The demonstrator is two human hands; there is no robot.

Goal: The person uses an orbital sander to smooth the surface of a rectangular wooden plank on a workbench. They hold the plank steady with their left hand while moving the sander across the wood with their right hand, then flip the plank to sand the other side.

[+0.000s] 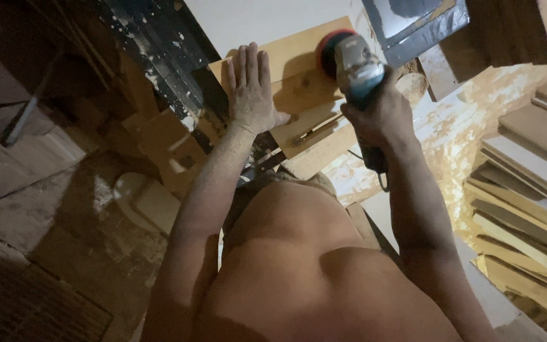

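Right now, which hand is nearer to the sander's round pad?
Right. The right hand grips the sander just behind its pad; the left hand lies flat on the wooden board, apart from it.

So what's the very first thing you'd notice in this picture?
Probably the power sander near the top middle, gripped in the right hand, its round orange-rimmed disc on a pale wooden board. Right beside it, the left hand lies flat on the same board, fingers spread. After that, the stack of wooden boards piled along the right edge catches the eye.
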